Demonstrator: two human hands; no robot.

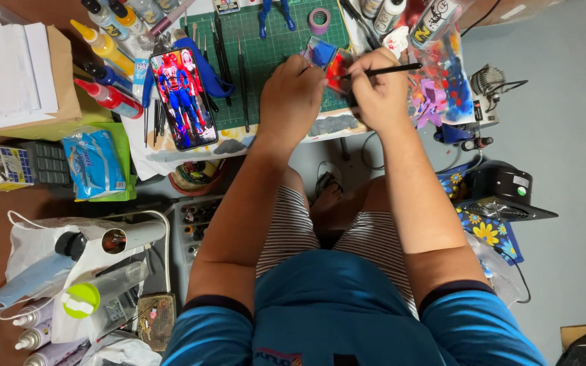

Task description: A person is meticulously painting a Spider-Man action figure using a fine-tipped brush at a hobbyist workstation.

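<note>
The person sits over a low bench [347,127], both bare hands raised above the green cutting mat [272,47] near the twelve o'clock edge of the view. The left hand [291,98] has its fingers clamped on a small painted piece [328,59], blue on one side and red on the other, held just above the mat. The right hand [378,91], at about one o'clock and touching the left, has its fingers pinched together on a thin black brush [391,68], which lies nearly level with its handle pointing off to three o'clock and its tip against the red part of the piece. At ten o'clock from the hands a phone [184,98] lies on the bench showing a red and blue costumed figure, and a row of black-handled tools [242,88] rests on the mat between the phone and the left hand. Farther toward ten o'clock stand squeeze bottles, a yellow bottle [106,47] and a red bottle [111,98] among them. A roll of purple tape [319,20] sits at twelve o'clock on the mat, beside the blue legs of a small figure [276,15]. To the right, at two o'clock, a paint-spattered sheet [445,88] covers the bench edge. Down at eight o'clock a white bag [35,247] holds spray cans and a bottle with a lime cap [81,299].
</note>
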